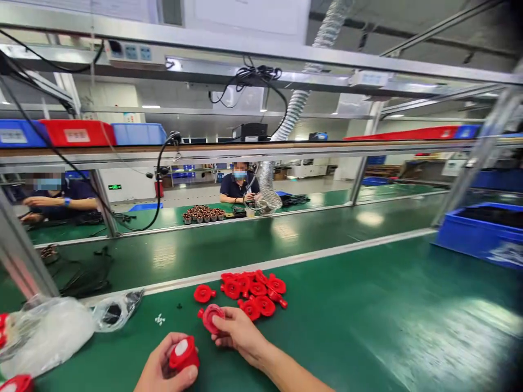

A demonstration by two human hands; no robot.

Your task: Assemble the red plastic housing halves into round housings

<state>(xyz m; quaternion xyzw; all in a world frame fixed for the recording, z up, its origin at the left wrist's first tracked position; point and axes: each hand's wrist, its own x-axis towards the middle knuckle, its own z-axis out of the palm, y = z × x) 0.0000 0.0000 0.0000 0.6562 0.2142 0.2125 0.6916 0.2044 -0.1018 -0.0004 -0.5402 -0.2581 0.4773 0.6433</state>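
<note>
My left hand (165, 370) is closed round a red plastic part with a white centre (183, 353), low at the front of the green bench. My right hand (237, 332) pinches another red round part (210, 317) against the mat, just to the right of the left hand. Behind my right hand lies a pile of several more red parts (253, 291), with a single red part (203, 293) lying apart on its left. A few tiny white bits (159, 319) lie on the mat near the left hand.
Clear plastic bags (49, 332) lie at the left, with a red part (16, 384) at the bottom corner. A blue bin (482, 231) stands at the right. Beyond a metal strip (286, 261), two people sit working at the far bench by small brown parts (203, 213).
</note>
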